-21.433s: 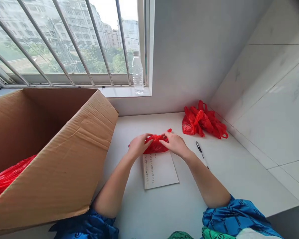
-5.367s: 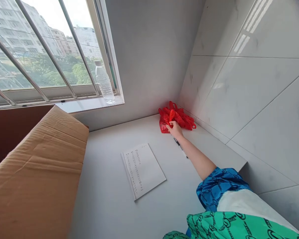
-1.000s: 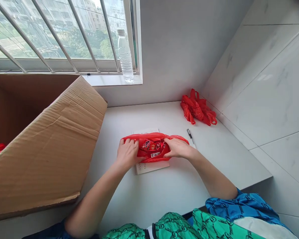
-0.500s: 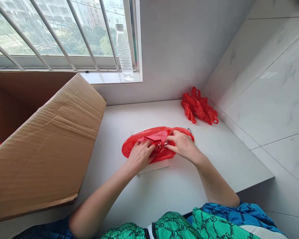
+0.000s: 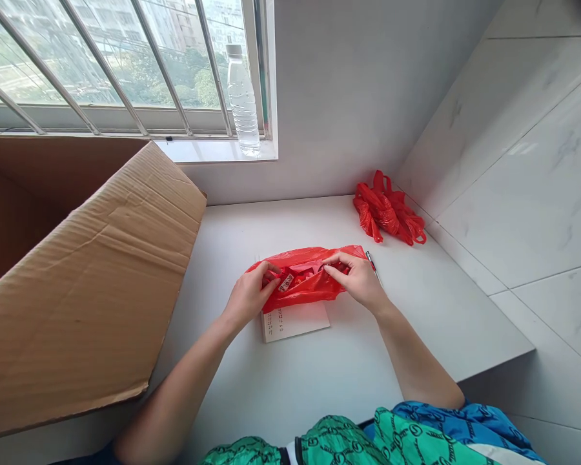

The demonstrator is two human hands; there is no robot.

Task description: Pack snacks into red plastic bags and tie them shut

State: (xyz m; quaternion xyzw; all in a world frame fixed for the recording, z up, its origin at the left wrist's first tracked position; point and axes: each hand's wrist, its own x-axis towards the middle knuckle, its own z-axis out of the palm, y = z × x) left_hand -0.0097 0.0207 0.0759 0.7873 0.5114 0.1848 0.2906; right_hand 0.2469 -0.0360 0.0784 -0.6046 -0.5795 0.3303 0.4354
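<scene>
A red plastic bag (image 5: 304, 284) with small red packets inside lies on the white counter (image 5: 319, 381), on top of a sheet of paper with writing (image 5: 295, 321). My left hand (image 5: 250, 296) grips the bag's left end, fingers curled on the plastic. My right hand (image 5: 358, 279) pinches the bag's right part near its opening. Both hands rest low over the counter.
A big open cardboard box (image 5: 87, 271) fills the left side, with something red just visible inside at the far left. A heap of red bags (image 5: 388, 210) lies in the back right corner. A pen (image 5: 372, 265) lies beside my right hand. A water bottle (image 5: 243, 97) stands on the window sill.
Over the last second both hands have shifted on the bag, gathering the plastic over the packets; the bag now lies narrower and longer across the paper.
</scene>
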